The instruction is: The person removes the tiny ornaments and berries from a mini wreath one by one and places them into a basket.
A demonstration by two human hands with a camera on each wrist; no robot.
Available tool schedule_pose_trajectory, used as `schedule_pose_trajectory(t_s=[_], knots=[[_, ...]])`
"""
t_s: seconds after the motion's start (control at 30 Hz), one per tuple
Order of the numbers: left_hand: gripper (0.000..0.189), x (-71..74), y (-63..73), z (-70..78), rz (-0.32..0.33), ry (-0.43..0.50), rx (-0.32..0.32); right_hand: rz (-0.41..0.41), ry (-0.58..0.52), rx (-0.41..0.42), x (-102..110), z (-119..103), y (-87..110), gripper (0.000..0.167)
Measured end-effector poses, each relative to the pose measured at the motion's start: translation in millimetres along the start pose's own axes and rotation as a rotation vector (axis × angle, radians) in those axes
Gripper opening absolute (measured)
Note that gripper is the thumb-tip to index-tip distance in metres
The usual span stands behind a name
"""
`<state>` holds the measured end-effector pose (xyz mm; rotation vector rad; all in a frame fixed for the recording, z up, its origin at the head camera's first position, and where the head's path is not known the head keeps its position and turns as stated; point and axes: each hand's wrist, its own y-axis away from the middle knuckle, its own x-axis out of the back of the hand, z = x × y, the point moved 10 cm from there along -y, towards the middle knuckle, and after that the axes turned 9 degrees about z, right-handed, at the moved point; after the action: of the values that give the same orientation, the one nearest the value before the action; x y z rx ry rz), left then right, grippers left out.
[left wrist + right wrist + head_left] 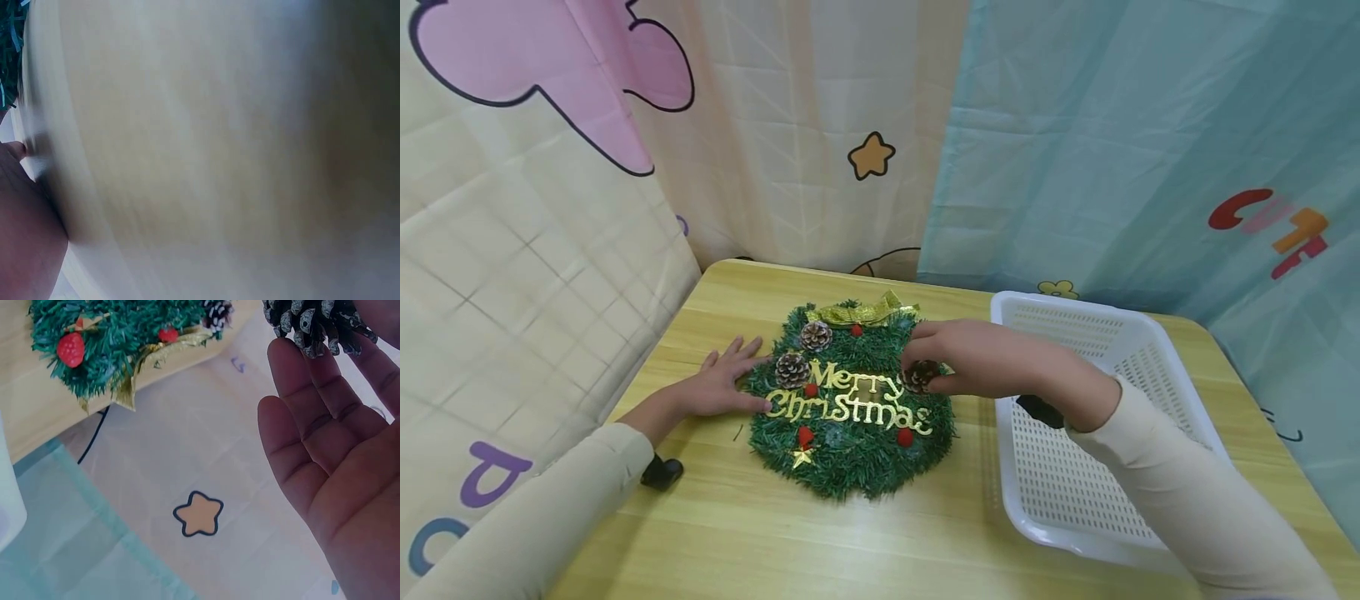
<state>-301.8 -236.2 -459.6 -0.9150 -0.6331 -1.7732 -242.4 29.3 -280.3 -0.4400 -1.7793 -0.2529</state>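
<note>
A green Christmas wreath (857, 475) lies flat on the wooden table, with gold "Merry Christmas" lettering (850, 408), a gold ribbon bow (865, 312), red berries and a gold star. Two pine cones (792, 370) sit on its left side. Over its right side, my right hand (985, 358) pinches another pine cone (919, 377) between thumb and fingers; that pine cone (312, 325) shows at the fingertips in the right wrist view. My left hand (724, 385) rests with fingers spread at the wreath's left edge, thumb against the greenery.
A white perforated plastic basket (1011, 467) stands on the right of the table, under my right forearm. Printed curtains (820, 167) hang along the back and sides of the table (760, 542). The left wrist view shows mostly blurred tabletop (187, 156).
</note>
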Motion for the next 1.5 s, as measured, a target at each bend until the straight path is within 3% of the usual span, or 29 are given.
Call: schedule_pose_trajectory(t_s=[0.37, 0.67, 1.2, 1.5], knots=[[0.091, 1.3, 2.5, 1.1, -0.001, 0.006, 0.003, 0.056, 0.0, -0.137, 21.4, 27.6, 33.7, 0.027], [0.091, 0.3, 1.3, 0.8, -0.004, 0.002, 0.0, 0.109, 0.018, -0.22, 29.7, 50.1, 66.7, 0.023], [0.09, 0.8, 0.7, 1.3, -0.005, 0.0, -0.007, 0.089, -0.022, -0.458, 20.0, 113.6, 104.4, 0.029], [0.091, 1.2, 0.2, 0.0, -0.004, -0.001, -0.003, 0.05, -0.111, -0.523, -3.3, 145.5, 120.5, 0.028]])
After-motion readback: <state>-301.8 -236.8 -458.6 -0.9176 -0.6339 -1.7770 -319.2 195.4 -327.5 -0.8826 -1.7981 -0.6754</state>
